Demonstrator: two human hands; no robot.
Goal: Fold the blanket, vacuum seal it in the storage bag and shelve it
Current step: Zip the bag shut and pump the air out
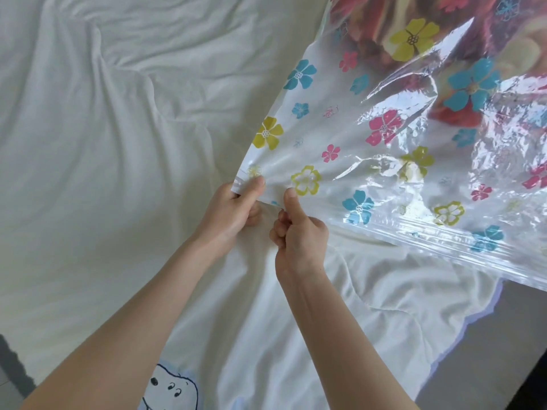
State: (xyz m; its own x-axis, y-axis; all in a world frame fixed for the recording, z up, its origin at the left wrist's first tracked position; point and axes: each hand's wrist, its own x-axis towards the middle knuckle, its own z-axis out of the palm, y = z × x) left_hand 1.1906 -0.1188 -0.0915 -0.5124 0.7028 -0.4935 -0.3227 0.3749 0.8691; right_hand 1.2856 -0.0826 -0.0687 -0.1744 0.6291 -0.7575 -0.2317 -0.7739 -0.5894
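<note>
cartoon-print garment (170,389) at near edge | white bed sheet (103,143) beneath | left hand (233,213) and right hand (299,232) side by side, each pinching the storage bag (370,161) near-left corner, thumbs on top | blanket (444,39) inside bag, far right

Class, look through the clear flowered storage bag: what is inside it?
Inside the storage bag, a red, pink and cream patterned blanket shows through the plastic at its far end. Glare, wrinkles and printed flowers hide much of it. The corner near both hands looks flat and empty.
</note>
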